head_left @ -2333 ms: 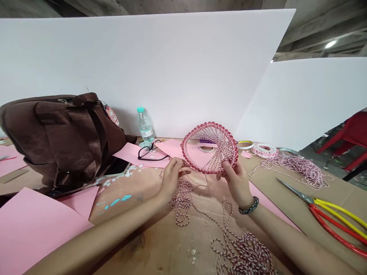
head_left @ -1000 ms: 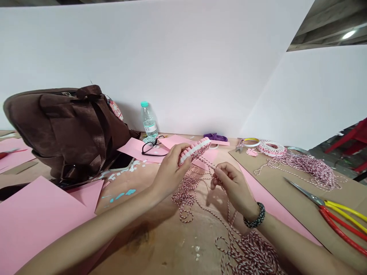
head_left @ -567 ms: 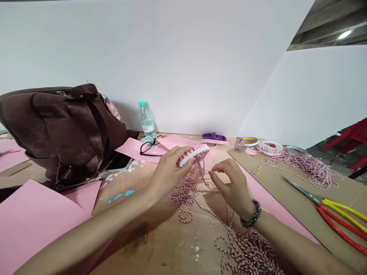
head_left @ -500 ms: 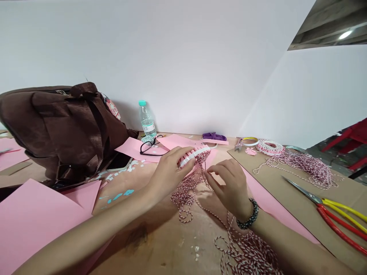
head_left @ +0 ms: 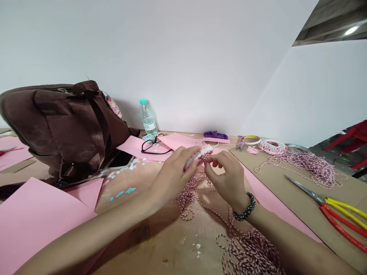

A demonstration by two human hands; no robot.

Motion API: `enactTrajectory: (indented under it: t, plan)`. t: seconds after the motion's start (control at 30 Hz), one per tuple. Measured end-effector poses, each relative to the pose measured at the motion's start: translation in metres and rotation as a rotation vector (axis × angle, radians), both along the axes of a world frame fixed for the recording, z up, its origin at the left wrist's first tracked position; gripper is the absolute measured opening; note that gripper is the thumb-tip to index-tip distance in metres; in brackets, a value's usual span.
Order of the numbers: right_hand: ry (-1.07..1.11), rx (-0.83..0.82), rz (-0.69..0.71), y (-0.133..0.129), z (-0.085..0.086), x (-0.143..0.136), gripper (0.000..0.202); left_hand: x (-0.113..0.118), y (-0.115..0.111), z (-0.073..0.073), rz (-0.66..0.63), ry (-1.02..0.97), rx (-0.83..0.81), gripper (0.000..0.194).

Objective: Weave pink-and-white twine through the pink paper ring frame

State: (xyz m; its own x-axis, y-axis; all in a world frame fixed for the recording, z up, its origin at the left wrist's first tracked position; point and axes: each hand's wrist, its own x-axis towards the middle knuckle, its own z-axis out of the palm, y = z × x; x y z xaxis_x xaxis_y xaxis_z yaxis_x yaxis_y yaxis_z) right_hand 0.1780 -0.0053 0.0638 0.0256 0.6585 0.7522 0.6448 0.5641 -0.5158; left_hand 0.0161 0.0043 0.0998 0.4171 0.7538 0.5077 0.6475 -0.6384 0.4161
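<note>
My left hand point(head_left: 176, 168) is wrapped round a notched pink-and-white ring point(head_left: 207, 149), tilted above the table, with red-and-white cord wound on it. Thumb and fingers of my right hand point(head_left: 226, 173) pinch together at the ring's near right edge, on the cord; the fingertips partly hide it. Below both hands, loose red-and-white cord point(head_left: 186, 200) lies in loops on the table. A strand runs from there to a larger cord pile point(head_left: 255, 254) beside my right forearm.
Scissors point(head_left: 321, 200) with red and yellow handles lie on cardboard point(head_left: 275, 191) at right, near a cord bundle point(head_left: 312, 166) and a wound ring point(head_left: 272, 146). A brown bag point(head_left: 69, 130), a water bottle point(head_left: 148, 118), glasses point(head_left: 156, 149) and pink sheets point(head_left: 37, 225) stand or lie leftward.
My right hand has come up and in, so its fingertips now meet the ring's edge. The left hand still grips the ring, which has shifted slightly right and turned a little.
</note>
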Motion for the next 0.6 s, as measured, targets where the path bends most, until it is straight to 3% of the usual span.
enactTrajectory:
  t: [0.23, 0.4, 0.5, 0.6]
  plan:
    - [0.213, -0.311, 0.131, -0.005, -0.001, 0.002, 0.011, -0.003, 0.007, -0.004, 0.039, 0.102, 0.096, 0.03]
    - [0.433, -0.561, 0.18, 0.004, -0.017, 0.022, 0.012, -0.023, 0.026, 0.013, 0.162, 0.095, 0.214, 0.03]
    - [0.601, -0.628, 0.032, 0.013, -0.029, 0.039, 0.014, -0.038, 0.04, 0.024, 0.248, 0.0, 0.202, 0.029]
    - [0.593, -0.486, -0.161, 0.013, -0.033, 0.039, 0.016, -0.042, 0.049, 0.024, 0.246, -0.195, 0.03, 0.028]
